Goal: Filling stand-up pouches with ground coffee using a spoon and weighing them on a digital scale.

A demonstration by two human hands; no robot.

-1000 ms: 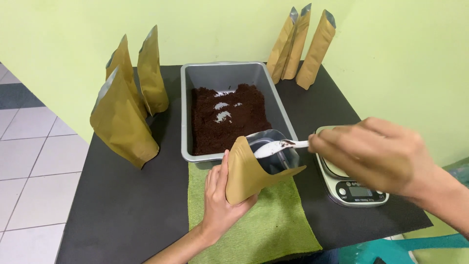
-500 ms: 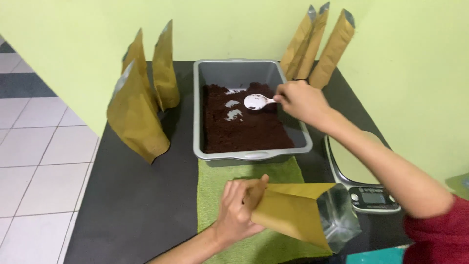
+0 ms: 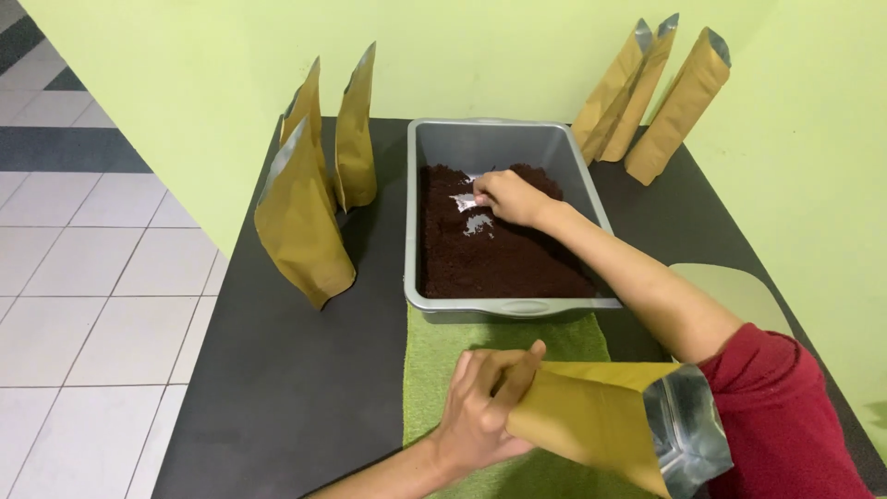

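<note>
2 hands work: the left hand (image 3: 480,407) grips a gold pouch (image 3: 601,420) above the green cloth (image 3: 443,356), the right hand (image 3: 506,196) closes on a scoop (image 3: 465,200) in the grey tray (image 3: 504,139) on the desk (image 3: 277,370).

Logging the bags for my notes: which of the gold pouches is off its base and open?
The gold pouch gripped by the left hand over the green cloth: tilted sideways, silver mouth agape. The others stand upright.

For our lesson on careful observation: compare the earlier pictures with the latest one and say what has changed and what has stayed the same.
The right hand carried the scoop away from the pouch mouth and reached forward into the grey tray, down at the dark grounds. The left hand keeps hold of the gold pouch and has tipped it from upright onto its side over the green cloth. The standing pouches by the wall stayed put.
</note>
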